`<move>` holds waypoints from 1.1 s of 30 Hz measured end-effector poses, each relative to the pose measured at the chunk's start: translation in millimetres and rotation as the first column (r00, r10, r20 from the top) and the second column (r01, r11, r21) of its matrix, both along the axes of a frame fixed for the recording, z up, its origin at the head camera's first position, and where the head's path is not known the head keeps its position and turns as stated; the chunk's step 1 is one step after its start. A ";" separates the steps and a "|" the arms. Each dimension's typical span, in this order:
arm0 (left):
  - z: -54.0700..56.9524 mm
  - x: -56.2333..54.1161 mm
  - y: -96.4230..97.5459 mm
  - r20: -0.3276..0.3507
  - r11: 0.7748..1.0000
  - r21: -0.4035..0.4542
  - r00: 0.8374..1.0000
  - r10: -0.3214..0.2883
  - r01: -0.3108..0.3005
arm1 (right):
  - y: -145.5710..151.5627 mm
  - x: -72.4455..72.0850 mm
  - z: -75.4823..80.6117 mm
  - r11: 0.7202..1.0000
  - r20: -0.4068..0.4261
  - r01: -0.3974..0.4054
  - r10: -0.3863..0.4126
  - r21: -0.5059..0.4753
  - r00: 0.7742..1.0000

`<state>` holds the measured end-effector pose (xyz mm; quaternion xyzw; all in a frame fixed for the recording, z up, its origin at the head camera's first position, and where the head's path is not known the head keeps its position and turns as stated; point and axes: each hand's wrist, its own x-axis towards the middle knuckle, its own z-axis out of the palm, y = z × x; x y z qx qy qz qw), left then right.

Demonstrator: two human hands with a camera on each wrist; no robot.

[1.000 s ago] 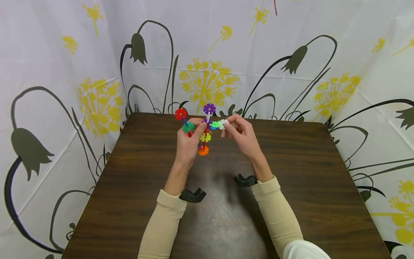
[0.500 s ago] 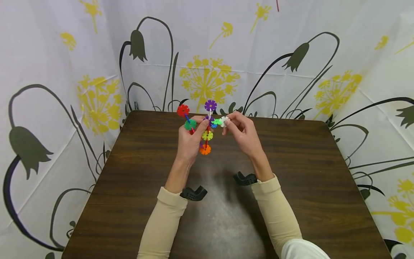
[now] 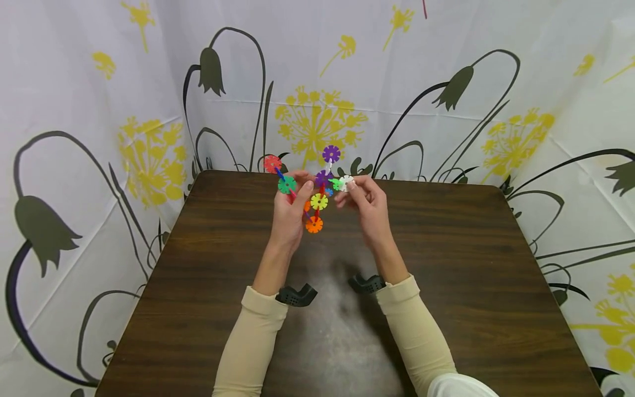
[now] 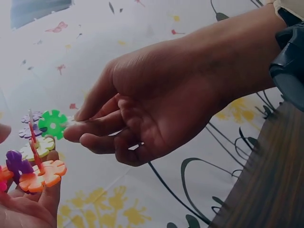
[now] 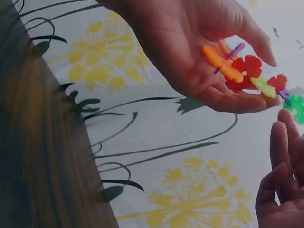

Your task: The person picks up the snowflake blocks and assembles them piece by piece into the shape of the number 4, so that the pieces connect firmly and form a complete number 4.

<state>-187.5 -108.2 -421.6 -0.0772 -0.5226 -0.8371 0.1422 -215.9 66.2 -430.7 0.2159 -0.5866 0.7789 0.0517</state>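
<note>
My left hand (image 3: 289,212) holds a joined toy of colourful interlocking flower discs above the table. A purple disc (image 3: 331,154) tops it, with yellow (image 3: 319,202) and orange discs (image 3: 314,225) lower down. A branch with a green disc (image 3: 286,184) and a red disc (image 3: 272,164) sticks out to the left. In the right wrist view the left hand's thumb (image 5: 259,40) stands apart from the fingers, and the discs lie across them. My right hand (image 3: 369,204) pinches a white disc (image 3: 345,183) beside a bright green disc (image 4: 52,124) on the toy's right side.
The dark wooden table (image 3: 208,264) lies below both hands. Around it hangs a white curtain (image 3: 317,60) printed with yellow and dark flowers. Each wrist wears a black camera mount (image 3: 297,296).
The toy has turned slightly: its purple top has moved up and right, and the red disc now sits left. My left thumb has slid off the second purple disc. The right wrist has shifted left.
</note>
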 end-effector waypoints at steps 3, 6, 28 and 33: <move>-1.6 0.2 0.1 -0.020 1.000 0.000 1.000 0.007 -0.007 | -4.1 1.1 -3.0 0.999 0.019 0.024 -0.023 -0.031 1.000; -1.7 1.1 0.0 -0.022 0.999 -0.043 1.000 0.019 -0.019 | -8.2 2.1 -4.4 0.998 0.033 0.047 -0.045 -0.052 0.998; -18.5 2.6 -4.6 -0.059 0.987 -0.095 0.991 0.123 -0.128 | -27.8 14.0 -15.6 0.989 0.001 0.129 -0.129 -0.070 0.992; -19.0 3.5 -1.7 -0.037 0.968 -0.148 0.979 0.201 -0.204 | -33.9 16.6 -19.3 0.987 0.015 0.146 -0.145 -0.063 0.989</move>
